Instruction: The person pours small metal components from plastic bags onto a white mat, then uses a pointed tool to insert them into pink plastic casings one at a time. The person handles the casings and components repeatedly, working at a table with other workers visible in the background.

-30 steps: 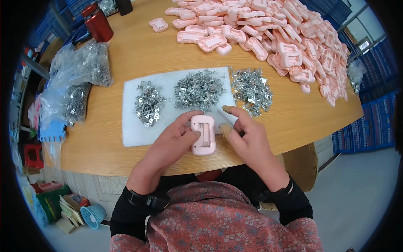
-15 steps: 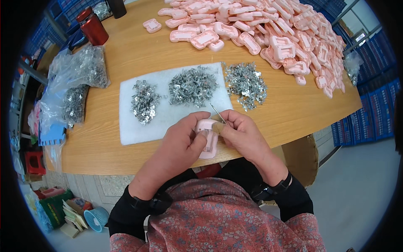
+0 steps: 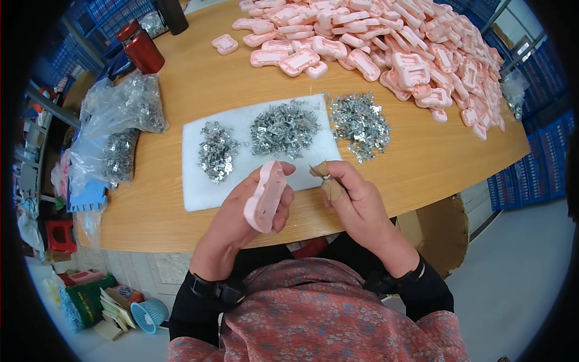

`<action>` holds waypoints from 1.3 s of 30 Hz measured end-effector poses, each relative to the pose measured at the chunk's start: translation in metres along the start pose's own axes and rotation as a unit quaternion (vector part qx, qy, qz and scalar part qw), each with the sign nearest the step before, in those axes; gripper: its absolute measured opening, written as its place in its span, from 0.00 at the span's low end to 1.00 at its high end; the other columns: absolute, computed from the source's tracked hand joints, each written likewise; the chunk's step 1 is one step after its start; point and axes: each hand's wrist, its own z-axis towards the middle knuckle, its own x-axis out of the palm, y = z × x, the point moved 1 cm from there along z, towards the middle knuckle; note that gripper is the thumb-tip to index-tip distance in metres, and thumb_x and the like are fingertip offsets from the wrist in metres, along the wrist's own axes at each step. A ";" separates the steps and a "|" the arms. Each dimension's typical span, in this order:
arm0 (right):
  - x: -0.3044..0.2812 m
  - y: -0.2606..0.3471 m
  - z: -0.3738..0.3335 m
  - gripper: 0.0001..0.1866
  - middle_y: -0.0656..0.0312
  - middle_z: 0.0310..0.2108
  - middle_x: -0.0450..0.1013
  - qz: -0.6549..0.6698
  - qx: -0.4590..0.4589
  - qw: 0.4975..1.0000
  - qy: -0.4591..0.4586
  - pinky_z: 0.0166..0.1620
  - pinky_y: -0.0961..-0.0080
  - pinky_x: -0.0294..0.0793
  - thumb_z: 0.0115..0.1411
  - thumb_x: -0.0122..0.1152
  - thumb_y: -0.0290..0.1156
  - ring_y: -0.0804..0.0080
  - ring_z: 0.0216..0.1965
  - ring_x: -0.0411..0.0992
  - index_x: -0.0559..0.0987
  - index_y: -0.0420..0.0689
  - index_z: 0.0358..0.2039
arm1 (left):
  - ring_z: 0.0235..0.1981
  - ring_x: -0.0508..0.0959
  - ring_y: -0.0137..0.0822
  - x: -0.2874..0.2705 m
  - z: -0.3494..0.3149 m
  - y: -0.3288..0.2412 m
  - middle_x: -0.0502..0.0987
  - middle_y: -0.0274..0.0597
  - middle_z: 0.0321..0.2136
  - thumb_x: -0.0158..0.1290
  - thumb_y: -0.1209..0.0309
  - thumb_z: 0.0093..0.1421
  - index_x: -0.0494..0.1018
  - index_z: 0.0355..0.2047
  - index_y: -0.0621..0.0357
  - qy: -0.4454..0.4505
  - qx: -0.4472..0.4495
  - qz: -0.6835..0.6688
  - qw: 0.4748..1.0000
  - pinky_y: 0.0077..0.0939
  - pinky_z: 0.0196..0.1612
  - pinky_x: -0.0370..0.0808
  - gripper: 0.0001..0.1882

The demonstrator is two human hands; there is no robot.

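Note:
My left hand (image 3: pixel 232 205) is closed round a pink plastic housing (image 3: pixel 265 196), tipped on edge so its recessed inner side faces right. To the right, apart from the housing, is my right hand (image 3: pixel 356 202), its thumb and forefinger pinched and wearing tan finger covers. A thin metal tool (image 3: pixel 313 171) pokes out a little at those fingertips, mostly hidden. Just beyond the hands lies a white foam pad (image 3: pixel 235 123) bearing a smaller left pile of metal clips (image 3: pixel 217 154) and a larger middle pile of metal clips (image 3: pixel 284 130).
Right of the pad, another clip pile (image 3: pixel 360 125) lies on the wooden table (image 3: pixel 422 163). A big heap of pink housings (image 3: pixel 416 66) fills the far right. At left are clear bags of metal parts (image 3: pixel 126 114) and a red flask (image 3: pixel 142 48). A cardboard box (image 3: pixel 443 235) stands below the table edge.
My hands have moved apart. The left has turned the housing onto its edge and drawn it left; the right has come away from it, with the tool now showing less. The view has shifted slightly.

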 end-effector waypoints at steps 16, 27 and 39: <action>0.013 0.006 0.001 0.07 0.51 0.25 0.72 -0.031 0.017 0.998 0.056 0.31 0.66 0.71 0.61 0.60 0.30 0.53 0.27 0.74 0.73 0.42 0.36 | 0.13 0.70 0.32 -0.001 -0.009 0.004 0.76 0.51 0.29 0.43 0.55 0.70 0.55 0.69 0.57 0.101 -0.033 -0.176 0.979 0.22 0.15 0.63 0.32; 0.013 0.006 0.003 0.06 0.53 0.25 0.73 -0.028 0.012 0.998 0.049 0.32 0.68 0.71 0.62 0.60 0.28 0.55 0.27 0.73 0.73 0.40 0.34 | 0.14 0.68 0.29 0.002 -0.013 0.006 0.73 0.47 0.27 0.43 0.57 0.70 0.53 0.69 0.60 0.122 -0.006 -0.159 0.980 0.22 0.15 0.61 0.33; 0.017 -0.015 -0.002 0.05 0.65 0.26 0.73 0.108 0.049 0.993 0.024 0.32 0.82 0.69 0.66 0.59 0.27 0.85 0.28 0.68 0.73 0.39 0.37 | 0.16 0.69 0.32 0.000 -0.006 0.012 0.73 0.50 0.30 0.45 0.53 0.70 0.50 0.71 0.54 0.165 -0.016 -0.247 0.955 0.23 0.17 0.63 0.35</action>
